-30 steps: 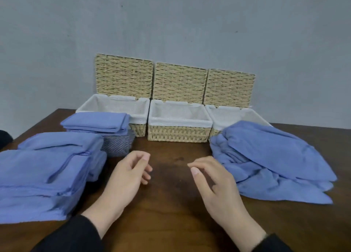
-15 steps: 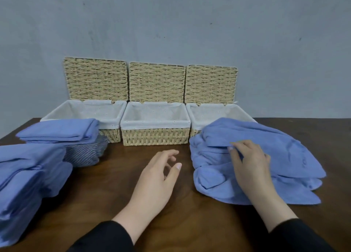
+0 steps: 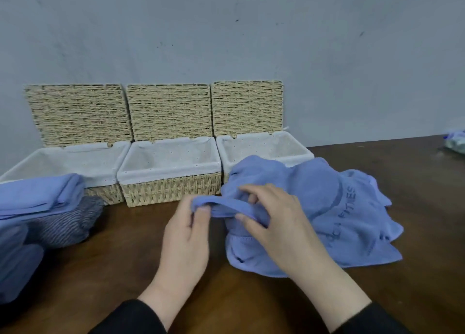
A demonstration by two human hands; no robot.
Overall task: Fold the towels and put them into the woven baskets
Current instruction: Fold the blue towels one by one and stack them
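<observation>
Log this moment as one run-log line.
phase: picking up towel | left hand: pinches blue towel edge | right hand: grips same edge | woven baskets: open, no towels inside

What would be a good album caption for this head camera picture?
Both hands, left and right, pinch a blue towel's edge before three open, lined woven baskets.
</observation>
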